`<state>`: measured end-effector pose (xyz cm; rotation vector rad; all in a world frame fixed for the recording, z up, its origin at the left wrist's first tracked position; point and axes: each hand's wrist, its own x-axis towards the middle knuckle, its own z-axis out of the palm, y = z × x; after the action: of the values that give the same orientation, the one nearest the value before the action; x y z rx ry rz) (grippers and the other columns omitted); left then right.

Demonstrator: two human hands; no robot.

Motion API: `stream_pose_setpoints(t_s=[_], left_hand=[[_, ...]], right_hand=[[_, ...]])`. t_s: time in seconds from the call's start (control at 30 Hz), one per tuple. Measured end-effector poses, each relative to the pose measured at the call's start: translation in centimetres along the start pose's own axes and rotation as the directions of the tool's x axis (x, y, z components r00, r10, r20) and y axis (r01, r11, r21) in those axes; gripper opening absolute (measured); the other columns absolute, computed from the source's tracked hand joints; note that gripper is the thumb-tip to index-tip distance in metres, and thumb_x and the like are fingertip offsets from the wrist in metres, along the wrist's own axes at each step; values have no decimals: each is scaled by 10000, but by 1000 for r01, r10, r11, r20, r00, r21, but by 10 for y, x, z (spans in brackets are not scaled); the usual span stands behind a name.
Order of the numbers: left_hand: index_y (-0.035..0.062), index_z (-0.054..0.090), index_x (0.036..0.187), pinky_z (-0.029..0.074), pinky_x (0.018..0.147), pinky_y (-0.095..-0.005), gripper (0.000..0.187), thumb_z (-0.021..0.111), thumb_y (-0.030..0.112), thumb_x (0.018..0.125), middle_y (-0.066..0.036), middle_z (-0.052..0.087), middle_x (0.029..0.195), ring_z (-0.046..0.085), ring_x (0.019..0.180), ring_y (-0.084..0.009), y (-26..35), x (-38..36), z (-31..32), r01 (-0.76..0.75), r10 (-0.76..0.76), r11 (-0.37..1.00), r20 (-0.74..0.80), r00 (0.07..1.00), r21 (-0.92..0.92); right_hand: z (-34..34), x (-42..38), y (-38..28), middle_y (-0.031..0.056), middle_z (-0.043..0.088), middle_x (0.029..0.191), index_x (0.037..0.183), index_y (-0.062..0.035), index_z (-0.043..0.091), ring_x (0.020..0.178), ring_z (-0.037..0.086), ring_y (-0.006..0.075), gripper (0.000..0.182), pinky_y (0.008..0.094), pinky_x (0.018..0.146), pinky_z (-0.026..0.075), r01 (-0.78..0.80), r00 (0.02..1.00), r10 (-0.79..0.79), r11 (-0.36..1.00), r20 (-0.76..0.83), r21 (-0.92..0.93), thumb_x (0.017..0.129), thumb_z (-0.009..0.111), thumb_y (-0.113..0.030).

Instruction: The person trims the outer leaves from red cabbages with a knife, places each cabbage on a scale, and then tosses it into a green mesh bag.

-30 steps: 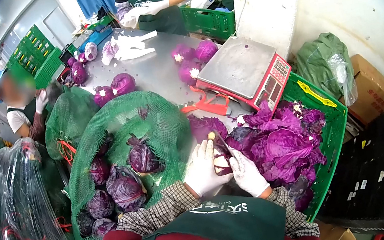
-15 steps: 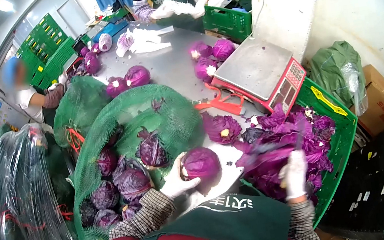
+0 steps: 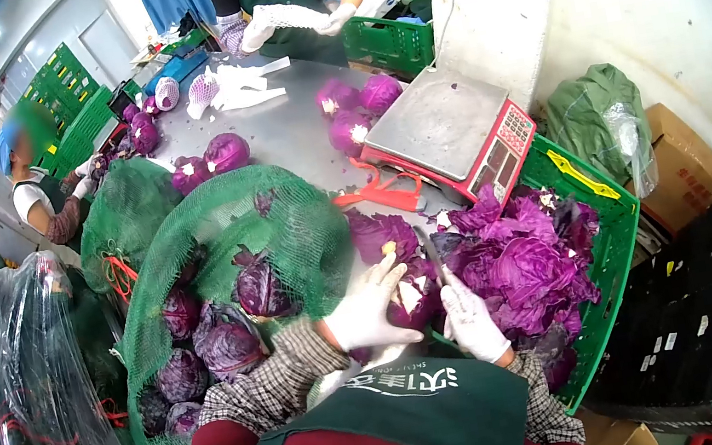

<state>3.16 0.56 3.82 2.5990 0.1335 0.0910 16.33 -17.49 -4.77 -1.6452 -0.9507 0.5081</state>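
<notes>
Left fingers (image 3: 375, 283) wide around cabbage (image 3: 416, 299)

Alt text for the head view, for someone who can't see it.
The left hand cups a cabbage; the right hand holds a knife beside it. A mesh bag of cabbages is at left, a crate of leaves at right, a scale beyond.

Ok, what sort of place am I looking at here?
Probably a produce packing room: there's a digital scale, purple cabbages in a green mesh sack, and a green crate piled with loose purple leaves.
</notes>
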Motion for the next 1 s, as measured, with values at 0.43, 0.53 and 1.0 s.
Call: stream_pose_setpoints(t_s=[0.43,0.53,1.0], left_hand=[[-115,390,1363,316,1119,-433,1003,799,483,669,-321,399,1405,401,1328,-414,27,2,27,198,-173,972,-187,967,125],[-103,430,1332,326,1110,-452,957,803,481,672,-320,414,1386,401,1323,-421,23,-7,25,113,-93,990,-210,973,84],[28,194,1494,321,1124,-385,1013,837,172,725,-144,399,1431,404,1324,-229,-60,-69,17,200,-379,589,-49,924,-783]], right_hand=[[-10,27,-37,294,566,1229,1320,90,446,1124,595,343,394,412,942,490,33,994,5,939,110,-342,999,427,-138],[-19,37,28,185,633,927,1083,47,523,800,651,312,215,401,696,520,20,998,-43,935,-56,-355,1003,411,-119],[-132,0,3,48,603,785,1523,-76,203,445,444,118,628,265,415,386,-196,725,164,980,-669,28,1007,496,-284]])
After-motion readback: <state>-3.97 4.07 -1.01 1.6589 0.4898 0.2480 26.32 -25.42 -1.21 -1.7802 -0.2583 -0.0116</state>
